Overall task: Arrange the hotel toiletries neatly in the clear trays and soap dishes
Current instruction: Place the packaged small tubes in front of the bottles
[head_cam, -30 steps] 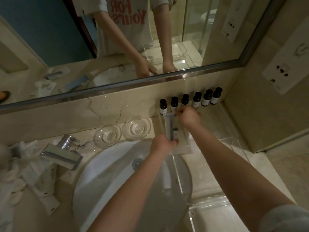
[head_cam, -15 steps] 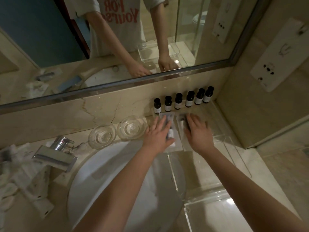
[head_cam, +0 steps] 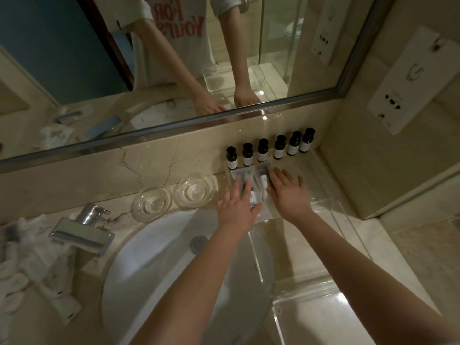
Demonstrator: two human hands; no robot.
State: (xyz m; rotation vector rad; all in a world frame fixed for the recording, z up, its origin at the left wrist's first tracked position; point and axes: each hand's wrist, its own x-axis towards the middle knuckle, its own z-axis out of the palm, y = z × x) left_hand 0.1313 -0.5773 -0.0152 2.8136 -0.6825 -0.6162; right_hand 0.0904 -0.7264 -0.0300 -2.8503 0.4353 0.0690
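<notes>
Left packet (head_cam: 239, 176) and right packet (head_cam: 262, 176): flat toiletry sachets, side by side in the left part of the clear tray (head_cam: 321, 180) on the bench (head_cam: 119, 192).
Left hand (head_cam: 236, 207): fingers straight, flat on the left packet.
Right hand (head_cam: 290, 192): fingers straight, flat on the right packet.
Hands lie just apart and grip nothing.
Six small bottles (head_cam: 262, 150): upright row along the wall, just beyond the fingertips.
Two soap dishes (head_cam: 151, 204): left of the tray.

Chrome faucet (head_cam: 82, 232) left of white basin (head_cam: 154, 270); drain (head_cam: 198, 242) inside; mirror (head_cam: 74, 58) above; socket panel (head_cam: 408, 80) right wall.
</notes>
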